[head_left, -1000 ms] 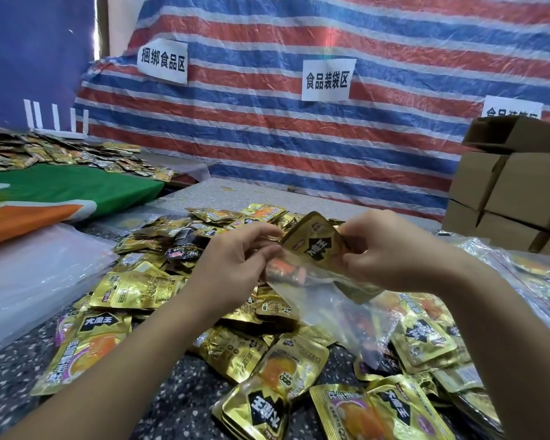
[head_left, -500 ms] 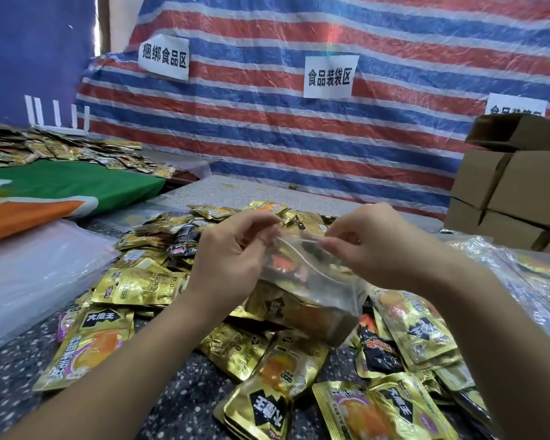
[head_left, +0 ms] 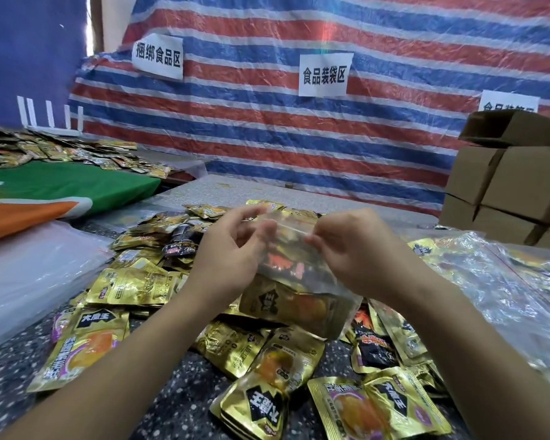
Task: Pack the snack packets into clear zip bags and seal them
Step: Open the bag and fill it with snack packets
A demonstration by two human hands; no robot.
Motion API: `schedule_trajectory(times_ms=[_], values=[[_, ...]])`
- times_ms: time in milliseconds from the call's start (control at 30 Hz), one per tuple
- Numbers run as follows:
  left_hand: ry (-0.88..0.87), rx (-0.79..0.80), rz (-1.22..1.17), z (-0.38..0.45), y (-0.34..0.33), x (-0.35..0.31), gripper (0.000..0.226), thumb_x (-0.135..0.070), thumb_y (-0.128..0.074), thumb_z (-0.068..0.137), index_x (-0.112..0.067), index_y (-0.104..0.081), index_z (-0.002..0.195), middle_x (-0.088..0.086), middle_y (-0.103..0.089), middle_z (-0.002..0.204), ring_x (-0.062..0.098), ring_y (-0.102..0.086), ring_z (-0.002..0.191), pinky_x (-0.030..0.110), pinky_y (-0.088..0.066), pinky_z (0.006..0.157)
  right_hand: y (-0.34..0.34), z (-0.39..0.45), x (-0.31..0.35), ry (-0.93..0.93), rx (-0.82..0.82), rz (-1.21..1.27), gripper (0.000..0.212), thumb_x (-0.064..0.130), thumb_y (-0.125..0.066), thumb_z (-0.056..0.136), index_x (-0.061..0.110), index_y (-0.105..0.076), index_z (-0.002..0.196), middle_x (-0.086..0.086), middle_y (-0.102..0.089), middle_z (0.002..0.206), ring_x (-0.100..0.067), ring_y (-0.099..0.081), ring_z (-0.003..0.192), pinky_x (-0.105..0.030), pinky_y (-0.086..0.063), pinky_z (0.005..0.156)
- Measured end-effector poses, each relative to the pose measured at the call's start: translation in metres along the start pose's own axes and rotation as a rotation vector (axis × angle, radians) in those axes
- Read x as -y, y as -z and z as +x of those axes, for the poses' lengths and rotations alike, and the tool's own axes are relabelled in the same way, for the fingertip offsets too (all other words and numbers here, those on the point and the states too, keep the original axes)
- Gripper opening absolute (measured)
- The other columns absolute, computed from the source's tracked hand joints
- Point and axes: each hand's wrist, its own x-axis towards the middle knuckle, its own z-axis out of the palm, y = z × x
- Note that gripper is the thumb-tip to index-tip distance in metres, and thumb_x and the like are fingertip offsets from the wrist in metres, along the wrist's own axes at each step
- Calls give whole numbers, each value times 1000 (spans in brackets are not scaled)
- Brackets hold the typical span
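A clear zip bag (head_left: 302,281) is held up above the speckled tabletop (head_left: 178,392), between the two hands. Its mouth edge is pinched at the left end by the left hand (head_left: 232,252) and at the right end by the right hand (head_left: 353,249), thumb and fingers of each being curled onto the strip. Gold snack packets (head_left: 286,303) are seen inside it, sunk to the bottom, so filling of this bag appears to be done and the sealing appears to be in hand; whether the zip is yet pressed shut along its whole length cannot be told, the strip being blurred.

The mouth is turned upward and away from the person, and the closed bottom hangs down toward the loose heap. The bag's long axis runs from the pinched top down to the lower right, with the zip line lying roughly left to right.

Much is judged to remain: a large heap of loose packets (head_left: 124,281) is spread over the tabletop under and around the hands. At the right, a pile of filled clear bags (head_left: 505,281) is lying, which suggests that some bags have been finished. A stack of empty clear bags (head_left: 29,274) is lying at the left.
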Motion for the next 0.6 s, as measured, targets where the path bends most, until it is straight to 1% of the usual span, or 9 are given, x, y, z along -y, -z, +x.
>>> schedule_trajectory(times_ms=[33, 100, 200, 333, 467, 600], values=[[16, 26, 33, 1, -1, 1, 17, -37, -60, 89, -27, -68, 100, -4, -75, 86, 13, -73, 79, 26, -60, 64, 0, 1, -2, 6, -25, 14, 29, 24, -61, 98, 7, -68, 75, 1, -59, 62, -14, -52, 57, -33, -43, 52], [0, 17, 78, 1, -1, 3, 17, -28, -59, 95, -21, -73, 90, -2, -74, 81, 13, -72, 76, 28, -60, 64, 1, 3, -4, 27, -79, 23, 27, 24, -62, 97, 7, -70, 78, 1, -60, 65, -15, -54, 59, -33, -44, 54], [-26, -41, 19, 2, 1, 1, 19, -22, -60, 96, -25, -75, 86, -2, -74, 81, 14, -71, 76, 29, -60, 64, 4, 6, -1, 76, -167, 21, 26, 23, -64, 96, 5, -70, 78, -2, -63, 68, -18, -57, 62, -39, -49, 59], [-49, -42, -39, 2, 1, -2, 16, -29, -59, 93, -27, -74, 86, -1, -74, 80, 12, -71, 73, 23, -57, 61, 4, 9, 2, 111, -201, 19, 25, 24, -64, 96, 3, -71, 83, -6, -65, 75, -22, -59, 68, -46, -51, 65], [-68, -50, -67, 2, 2, -5, 17, -34, -58, 90, -24, -73, 89, -1, -74, 81, 12, -70, 73, 19, -54, 63, 5, 8, 4, 154, -239, 16, 24, 20, -65, 96, 1, -71, 84, -8, -66, 77, -25, -60, 68, -47, -51, 63], [-68, -47, -23, 3, 2, -3, 22, -35, -57, 91, -20, -73, 90, 0, -74, 82, 14, -71, 74, 18, -53, 61, 4, 8, 6, 126, -176, 15, 25, 23, -64, 97, 3, -70, 84, -6, -66, 77, -23, -60, 70, -46, -52, 67]])
